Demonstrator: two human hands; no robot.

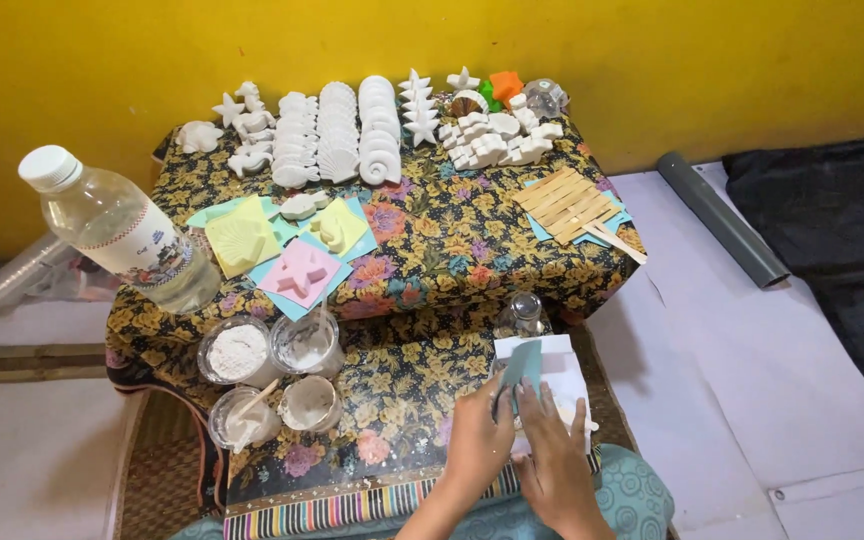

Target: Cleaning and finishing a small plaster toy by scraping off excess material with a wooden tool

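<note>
Hands (pixel 522 450) over floral cloth (pixel 452 240), yellow wall (pixel 652 50)

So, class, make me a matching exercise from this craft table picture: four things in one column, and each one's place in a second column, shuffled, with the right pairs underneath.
Things
1. water bottle
2. wooden sticks
3. white plaster shapes
4. grey-green card

Places
A. back of the table, by the yellow wall
B. right side of the table, on blue paper
C. left corner of the table
D. at the fingers of the left hand, beside the right hand

Pairs: 1-C, 2-B, 3-A, 4-D
</note>
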